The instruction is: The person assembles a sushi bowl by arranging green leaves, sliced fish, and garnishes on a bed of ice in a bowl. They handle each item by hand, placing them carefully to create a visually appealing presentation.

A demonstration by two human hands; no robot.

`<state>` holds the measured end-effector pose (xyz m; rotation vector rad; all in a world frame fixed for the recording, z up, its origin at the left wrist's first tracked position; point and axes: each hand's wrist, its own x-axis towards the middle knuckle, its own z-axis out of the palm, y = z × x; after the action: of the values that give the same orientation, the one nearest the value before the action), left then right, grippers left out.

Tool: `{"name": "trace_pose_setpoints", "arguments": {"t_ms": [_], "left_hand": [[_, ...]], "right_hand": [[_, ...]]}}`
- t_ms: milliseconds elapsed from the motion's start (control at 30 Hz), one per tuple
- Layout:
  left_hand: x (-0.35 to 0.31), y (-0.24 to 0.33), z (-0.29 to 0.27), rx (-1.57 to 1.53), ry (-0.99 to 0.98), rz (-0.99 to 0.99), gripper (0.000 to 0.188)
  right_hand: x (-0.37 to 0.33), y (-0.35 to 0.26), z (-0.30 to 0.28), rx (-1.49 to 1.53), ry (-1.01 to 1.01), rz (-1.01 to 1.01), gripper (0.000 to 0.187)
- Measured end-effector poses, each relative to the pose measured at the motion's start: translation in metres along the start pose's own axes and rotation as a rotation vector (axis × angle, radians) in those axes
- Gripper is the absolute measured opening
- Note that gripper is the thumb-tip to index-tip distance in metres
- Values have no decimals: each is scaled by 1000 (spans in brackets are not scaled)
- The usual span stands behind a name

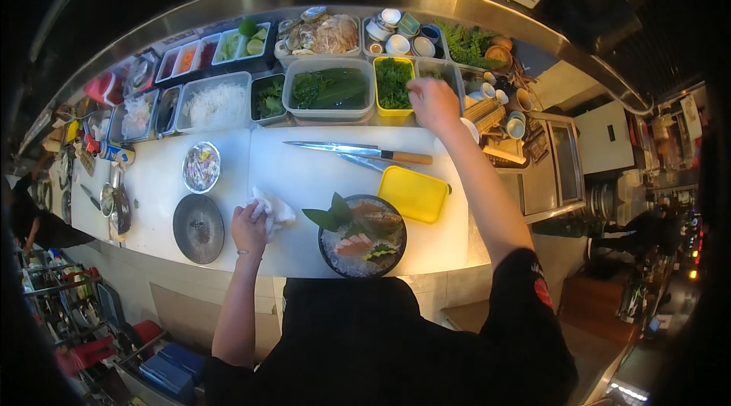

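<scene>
My left hand (pixel 247 231) is closed around a crumpled white cloth (pixel 278 213) on the white cutting board (pixel 293 177). My right hand (pixel 435 105) reaches over the far edge of the board, its fingertips pinched at the right side of a yellow container (pixel 395 112) of leafy green herbs (pixel 394 84). Whatever lies between those fingertips is too small to make out. A dark round dish (pixel 325 259) stands near me, holding crushed ice, pink fish slices (pixel 354 244) and large green leaves (pixel 329 214). Beside it lies a yellow lid (pixel 415 194).
Two knives, one with a wooden handle (pixel 411 157), lie across the board beyond the dish. Left stand a small foil-like bowl (pixel 202 167) and a dark plate (pixel 198 229). Food tubs, including shredded white strands (pixel 217 103), line the back. Cups (pixel 515 126) crowd the right.
</scene>
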<state>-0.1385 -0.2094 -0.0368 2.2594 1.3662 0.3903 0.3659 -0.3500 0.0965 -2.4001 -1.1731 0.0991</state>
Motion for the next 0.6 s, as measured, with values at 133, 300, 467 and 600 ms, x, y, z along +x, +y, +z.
{"name": "trace_pose_setpoints", "arguments": {"t_ms": [133, 300, 467, 600], "left_hand": [[-4, -9, 12, 8, -1, 26, 49], [-30, -1, -25, -185, -38, -152, 54], [-4, 49, -50, -331, 97, -159, 50], [34, 158, -78, -633, -49, 20, 38]], "right_hand": [[63, 46, 65, -321, 55, -252, 24], [91, 52, 51, 19, -165, -58, 20], [88, 73, 1, 881, -358, 357, 30], [53, 58, -36, 1226, -541, 433, 35]]}}
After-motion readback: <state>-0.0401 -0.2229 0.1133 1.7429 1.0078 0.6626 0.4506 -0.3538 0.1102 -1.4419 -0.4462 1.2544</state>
